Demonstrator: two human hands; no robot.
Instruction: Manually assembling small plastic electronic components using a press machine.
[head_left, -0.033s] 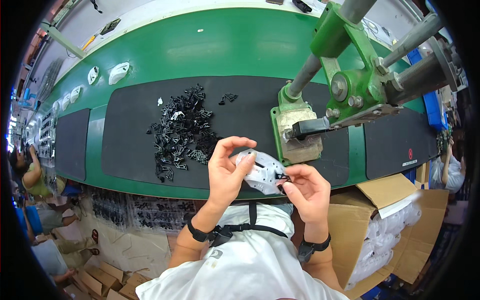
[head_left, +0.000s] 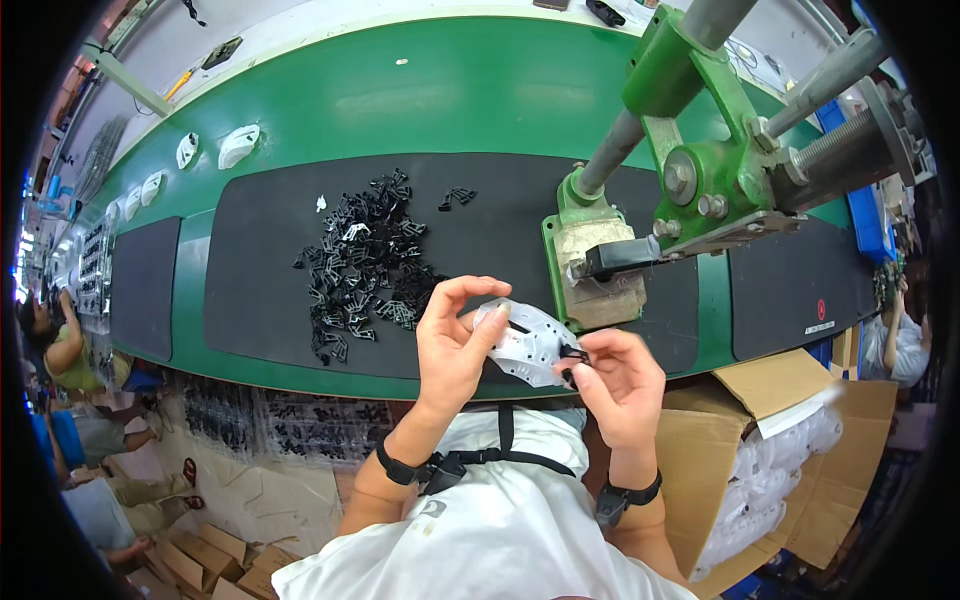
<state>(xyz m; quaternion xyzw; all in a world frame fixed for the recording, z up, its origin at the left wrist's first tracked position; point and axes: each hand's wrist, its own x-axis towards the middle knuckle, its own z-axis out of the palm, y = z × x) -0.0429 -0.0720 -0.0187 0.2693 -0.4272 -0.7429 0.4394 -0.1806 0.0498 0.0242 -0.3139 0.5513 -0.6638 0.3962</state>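
Note:
My left hand [head_left: 457, 345] grips a white curved plastic shell [head_left: 527, 341] with dark slots and holes, its thumb pressed on the top face. At the shell's right end, my right hand [head_left: 622, 385] pinches a small black plastic clip [head_left: 572, 353] between thumb and fingers. The clip touches or nearly touches the shell; the fingers partly hide it, so I cannot tell whether it is seated. Both hands are above the near edge of the bench. Left of them lies a heap of similar black clips [head_left: 365, 255] on the black mat [head_left: 260, 290].
A green hand press [head_left: 690, 180] stands to the right on the bench. White shells [head_left: 238, 147] lie at the far left of the green tabletop [head_left: 400, 110]. An open cardboard box [head_left: 690, 470] with bagged white parts is at my right. Other people are at both sides.
My right hand has shifted slightly to the right with the black clip, which shows more at the shell's end. My left hand and the shell have barely moved.

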